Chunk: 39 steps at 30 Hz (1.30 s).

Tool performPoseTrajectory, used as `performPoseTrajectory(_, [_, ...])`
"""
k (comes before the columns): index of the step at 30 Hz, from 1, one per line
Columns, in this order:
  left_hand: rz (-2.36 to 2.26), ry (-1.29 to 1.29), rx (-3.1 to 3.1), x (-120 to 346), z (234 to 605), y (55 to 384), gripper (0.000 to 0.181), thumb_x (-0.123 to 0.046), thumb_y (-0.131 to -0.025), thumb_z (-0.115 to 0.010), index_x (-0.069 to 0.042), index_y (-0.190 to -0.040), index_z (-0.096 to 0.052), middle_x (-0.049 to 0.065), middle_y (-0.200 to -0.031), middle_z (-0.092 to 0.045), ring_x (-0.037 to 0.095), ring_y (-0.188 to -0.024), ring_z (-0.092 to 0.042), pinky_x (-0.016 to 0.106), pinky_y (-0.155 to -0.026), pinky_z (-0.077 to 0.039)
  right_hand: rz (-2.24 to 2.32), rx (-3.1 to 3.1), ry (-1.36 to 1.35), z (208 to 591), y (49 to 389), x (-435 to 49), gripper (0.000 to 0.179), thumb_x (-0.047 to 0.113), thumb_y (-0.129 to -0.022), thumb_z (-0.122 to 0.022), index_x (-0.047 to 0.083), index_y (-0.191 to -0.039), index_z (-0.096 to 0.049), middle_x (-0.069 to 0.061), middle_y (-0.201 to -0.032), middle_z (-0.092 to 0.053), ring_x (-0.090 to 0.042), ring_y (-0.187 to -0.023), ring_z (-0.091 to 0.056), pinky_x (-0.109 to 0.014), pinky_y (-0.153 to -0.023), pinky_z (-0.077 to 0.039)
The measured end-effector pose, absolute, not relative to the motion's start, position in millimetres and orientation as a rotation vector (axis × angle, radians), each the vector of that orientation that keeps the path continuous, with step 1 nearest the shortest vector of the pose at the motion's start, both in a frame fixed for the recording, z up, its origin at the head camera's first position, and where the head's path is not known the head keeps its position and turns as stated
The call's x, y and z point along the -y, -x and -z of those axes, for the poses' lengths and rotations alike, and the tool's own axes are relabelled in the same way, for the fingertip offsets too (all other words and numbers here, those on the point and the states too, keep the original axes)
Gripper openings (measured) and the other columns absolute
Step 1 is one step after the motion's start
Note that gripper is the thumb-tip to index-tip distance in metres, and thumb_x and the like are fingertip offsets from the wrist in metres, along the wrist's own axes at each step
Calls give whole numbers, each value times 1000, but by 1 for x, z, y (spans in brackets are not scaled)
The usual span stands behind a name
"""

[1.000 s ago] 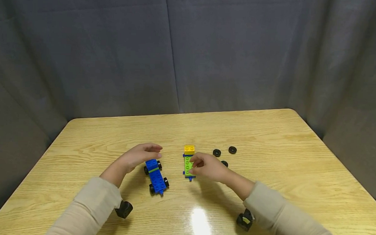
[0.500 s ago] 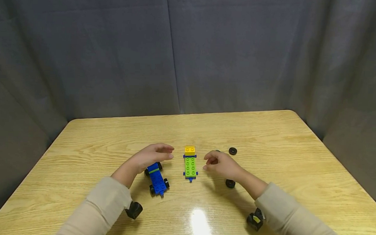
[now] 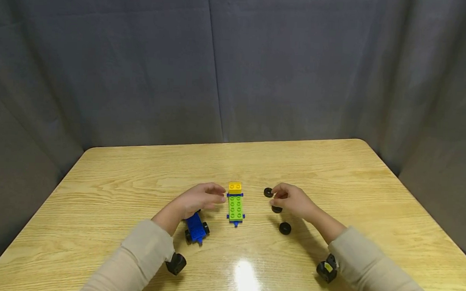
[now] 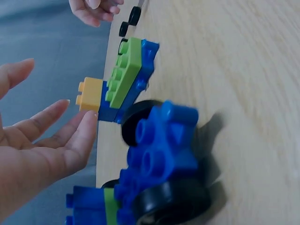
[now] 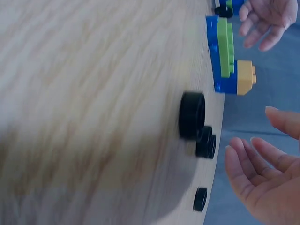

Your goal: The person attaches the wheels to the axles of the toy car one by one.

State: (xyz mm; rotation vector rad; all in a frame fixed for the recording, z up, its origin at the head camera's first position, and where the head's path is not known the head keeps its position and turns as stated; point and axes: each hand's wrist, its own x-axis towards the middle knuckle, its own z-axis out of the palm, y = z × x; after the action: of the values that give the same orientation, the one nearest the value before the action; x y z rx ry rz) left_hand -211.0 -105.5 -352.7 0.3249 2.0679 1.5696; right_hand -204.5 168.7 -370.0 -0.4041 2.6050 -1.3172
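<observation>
My left hand hovers above the blue toy car, its fingertips close to the yellow brick. That brick sits at the far end of a blue wheelless car base, with a lime green brick along its middle. The left wrist view shows the relaxed fingers holding nothing; whether they touch the yellow brick I cannot tell. My right hand is over the loose black wheels, fingers loosely bent. In the right wrist view, nothing lies between its thumb and fingers.
More black wheels lie near the right hand, such as one wheel beyond its fingertips. The wooden table ends at a grey curtain. A black wrist camera hangs below the left sleeve, another camera below the right.
My right hand has moved right, from over the lime green brick to the wheels. The left hand has drifted right, from the blue car toward the yellow brick.
</observation>
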Motion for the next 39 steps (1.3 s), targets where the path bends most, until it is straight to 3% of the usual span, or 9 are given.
performPoseTrajectory(10, [-1600,-235,-2043,96,367,212,42,-12,-84,-54,6,-120,-42,18,-116,-46,33,-104,-47,38,-85,-41,1217,-2707,358,375,214,-184,35,12,-82,-57,-7,-110,-48,-17,-98,-53,-28,-90,-50,-37,-72,-43])
performPoseTrajectory(26, [-1544,-4,-2130,83,381,217,41,-15,-82,-58,3,-116,-44,12,-89,-55,16,-71,-54,27,-63,-48,1149,-2759,323,372,223,-197,33,12,-83,-56,-7,-109,-48,-19,-97,-52,-30,-89,-50,-38,-70,-44])
performPoseTrajectory(35, [-1481,107,-2223,70,383,216,48,-18,-78,-63,3,-116,-44,13,-101,-53,22,-80,-56,31,-62,-49,1121,-2783,304,371,227,-201,35,11,-83,-56,-9,-110,-48,-19,-95,-53,-29,-85,-51,-37,-67,-44])
performPoseTrajectory(39, [-1443,163,-2286,64,386,217,50,-21,-74,-68,1,-113,-45,12,-96,-52,21,-73,-54,29,-57,-49,1112,-2791,310,372,229,-203,36,12,-83,-56,-9,-111,-47,-20,-95,-53,-29,-85,-51,-37,-67,-44])
